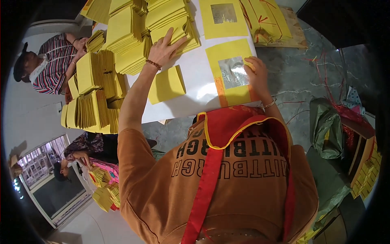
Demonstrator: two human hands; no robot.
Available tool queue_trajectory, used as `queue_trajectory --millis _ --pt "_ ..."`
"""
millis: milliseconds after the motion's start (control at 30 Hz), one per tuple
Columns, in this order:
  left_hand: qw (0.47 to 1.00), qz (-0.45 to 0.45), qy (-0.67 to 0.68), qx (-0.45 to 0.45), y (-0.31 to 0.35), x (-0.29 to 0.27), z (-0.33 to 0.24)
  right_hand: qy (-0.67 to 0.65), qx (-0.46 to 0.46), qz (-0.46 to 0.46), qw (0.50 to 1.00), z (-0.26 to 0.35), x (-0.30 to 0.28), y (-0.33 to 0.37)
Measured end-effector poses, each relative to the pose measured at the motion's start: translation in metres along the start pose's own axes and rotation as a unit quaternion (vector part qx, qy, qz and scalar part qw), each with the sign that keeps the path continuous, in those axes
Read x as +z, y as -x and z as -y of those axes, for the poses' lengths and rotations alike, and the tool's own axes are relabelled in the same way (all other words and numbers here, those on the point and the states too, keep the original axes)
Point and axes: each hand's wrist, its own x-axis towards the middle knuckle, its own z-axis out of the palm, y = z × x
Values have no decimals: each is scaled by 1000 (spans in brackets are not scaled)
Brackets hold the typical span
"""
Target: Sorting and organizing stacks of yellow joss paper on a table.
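Plainly, a white table (pixel 197 61) spreads from eleven to one o'clock in the view, and stacks of folded yellow paper (pixel 120 36) crowd its surface at eleven. At one o'clock, beyond the table's edge, sits a yellow bundle (pixel 276 20) tied with red string. The near yellow sheet (pixel 227 49) lies flat towards one o'clock, orange at its lower corners; the far yellow sheet (pixel 223 31) lies at its twelve. At eleven, a folded yellow packet (pixel 165 85) rests alone. The left hand (pixel 160 53) spreads loose, unclenched fingers over a stack; the right hand (pixel 256 75) bends its fingers at the near sheet's three o'clock edge, touching the silver square (pixel 231 73), though I cannot tell whether it pinches
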Motion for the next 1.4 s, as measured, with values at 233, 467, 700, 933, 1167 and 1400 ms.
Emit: queue_trajectory --millis 233,467,700,933,1167,1400 --pt "999 16 -7 28 3 6 9 40 -16 -8 999 2 0 1" --pt "998 -5 -48 28 4 4 -3 39 -27 -13 999 -2 1 2" --pt "999 4 -31 21 9 12 6 40 -32 -19 999 -2 2 4" --pt "998 0 -33 48 9 10 7 29 0 -7 1000 2 0 2" --pt "997 -2 -55 63 11 10 8 66 -82 -6 994 46 13 -27" --pt "998 -44 -34 38 3 3 -13 97 -50 120 987 52 73 -53"
